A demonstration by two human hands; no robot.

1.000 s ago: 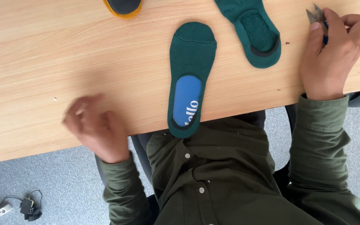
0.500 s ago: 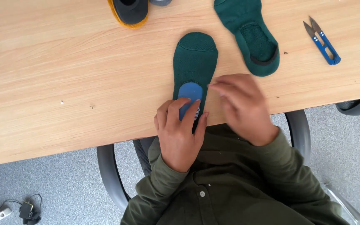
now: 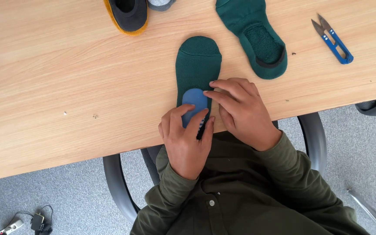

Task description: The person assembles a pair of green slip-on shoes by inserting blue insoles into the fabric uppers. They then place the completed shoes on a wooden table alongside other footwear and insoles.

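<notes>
A dark green low-cut sock (image 3: 198, 65) lies flat on the wooden table (image 3: 66, 87), toe pointing away from me, with a blue oval card insert (image 3: 193, 99) showing at its heel opening. My left hand (image 3: 187, 139) rests on the heel end, fingers over the blue insert. My right hand (image 3: 240, 111) presses the sock's right edge beside the insert, fingertips touching the card. A second green sock (image 3: 254, 35) lies opening-up to the upper right.
Small blue-handled thread snips (image 3: 334, 39) lie at the right of the table. A dark sock with a yellow edge (image 3: 127, 15) and a grey one (image 3: 159, 4) sit at the top edge. Chair armrests (image 3: 114, 182) flank me; cables (image 3: 27, 222) lie on the grey floor.
One second ago my right hand was at the snips and my left hand off the table edge. Both hands have since come onto the sock's heel and stayed there.
</notes>
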